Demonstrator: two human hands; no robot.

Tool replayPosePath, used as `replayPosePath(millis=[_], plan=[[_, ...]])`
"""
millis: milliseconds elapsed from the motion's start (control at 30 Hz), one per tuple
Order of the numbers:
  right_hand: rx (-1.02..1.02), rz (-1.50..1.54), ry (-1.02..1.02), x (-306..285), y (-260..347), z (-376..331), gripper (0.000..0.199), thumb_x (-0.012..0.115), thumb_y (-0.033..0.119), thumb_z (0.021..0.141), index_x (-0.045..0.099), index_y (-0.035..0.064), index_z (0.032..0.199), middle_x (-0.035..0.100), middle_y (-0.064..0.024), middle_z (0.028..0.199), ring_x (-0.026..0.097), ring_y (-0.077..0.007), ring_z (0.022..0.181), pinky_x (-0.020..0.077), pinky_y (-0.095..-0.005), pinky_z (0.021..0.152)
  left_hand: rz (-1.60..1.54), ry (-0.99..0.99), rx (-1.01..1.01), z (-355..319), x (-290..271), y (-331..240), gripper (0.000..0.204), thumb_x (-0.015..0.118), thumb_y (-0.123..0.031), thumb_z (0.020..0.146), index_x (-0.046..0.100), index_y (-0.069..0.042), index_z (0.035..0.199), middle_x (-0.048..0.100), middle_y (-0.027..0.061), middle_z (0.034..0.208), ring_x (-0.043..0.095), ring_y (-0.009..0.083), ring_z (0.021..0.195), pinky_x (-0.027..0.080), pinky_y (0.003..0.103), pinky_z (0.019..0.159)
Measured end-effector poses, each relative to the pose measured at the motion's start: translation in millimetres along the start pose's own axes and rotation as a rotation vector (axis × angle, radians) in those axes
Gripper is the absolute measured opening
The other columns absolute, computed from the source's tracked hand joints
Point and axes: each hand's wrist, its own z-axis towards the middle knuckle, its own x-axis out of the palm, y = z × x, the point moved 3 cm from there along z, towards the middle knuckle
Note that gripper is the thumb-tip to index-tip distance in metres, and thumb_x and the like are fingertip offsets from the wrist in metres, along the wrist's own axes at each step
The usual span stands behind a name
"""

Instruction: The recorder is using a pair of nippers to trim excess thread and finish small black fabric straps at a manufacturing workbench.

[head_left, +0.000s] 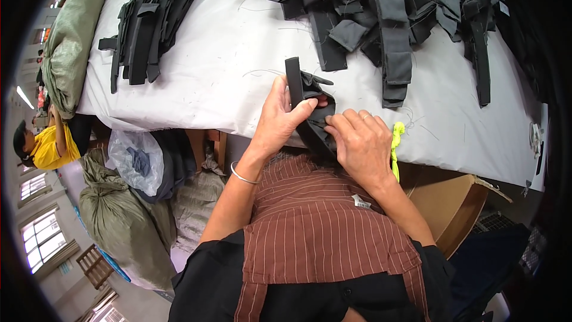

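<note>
Lower end of black fabric strap piece (307, 104) hidden behind right hand (360, 143); left hand (279, 120) thumb covers its middle. Heap of black strap pieces (387, 12) at upper right is cut by the top edge and fades into the dark fisheye rim. Small items at right table edge (535, 137) too small to identify. Co-worker in yellow shirt (50, 146) at left mostly cut off.

small white label (361, 201) on striped apron; brown cardboard box (453, 209), perhaps open, under table.
</note>
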Motion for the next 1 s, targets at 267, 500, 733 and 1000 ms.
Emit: replayPosePath(millis=[267, 500, 733, 1000], plan=[[-0.003, 0.002, -0.016, 4.7, -2.6, -1.7, 0.014, 0.070, 0.018, 0.075, 0.058, 0.0109, 0.076, 0.052, -0.0019, 0.068, 0.054, -0.0196, 0.064, 0.0387, -0.0339, 0.057, -0.011, -0.004, -0.010, -0.4, 1.6, 0.2, 0.040, 0.061, -0.008, 0.087, 0.040, 0.001, 0.120, 0.060, 0.0144, 0.109, 0.063, 0.0231, 0.102, 0.048, 0.033, 0.092], [0.217, 0.338, -0.100, -0.7, -19.9, 0.8, 0.015, 0.070, 0.011, 0.075, 0.064, 0.0067, 0.088, 0.063, -0.0055, 0.081, 0.060, -0.0233, 0.068, 0.0445, -0.0339, 0.062, -0.024, 0.003, -0.014, 2.1, -4.3, -3.8, 0.041, 0.059, -0.006, 0.088, 0.039, 0.001, 0.122, 0.059, 0.0131, 0.108, 0.063, 0.0195, 0.098, 0.051, 0.029, 0.085], [0.287, 0.674, -0.066, -2.7, -13.9, 1.5, 0.033, 0.070, 0.003, 0.075, 0.062, 0.0038, 0.108, 0.066, -0.0120, 0.098, 0.067, -0.0231, 0.084, 0.0497, -0.0305, 0.073, -0.029, -0.053, -0.078, -4.9, -9.6, -5.5, 0.044, 0.058, -0.007, 0.088, 0.039, 0.001, 0.127, 0.060, 0.0107, 0.102, 0.063, 0.0146, 0.084, 0.051, 0.023, 0.070], [0.397, 0.996, 0.179, -4.6, -19.6, -3.8, 0.027, 0.060, -0.010, 0.078, 0.067, 0.0032, 0.100, 0.066, -0.0061, 0.081, 0.062, -0.0096, 0.075, 0.0483, -0.0233, 0.068, -0.014, 0.009, -0.036, -7.2, -14.6, -32.3, 0.051, 0.063, -0.003, 0.086, 0.040, 0.007, 0.130, 0.056, 0.0124, 0.108, 0.064, 0.0174, 0.079, 0.055, 0.027, 0.064]])
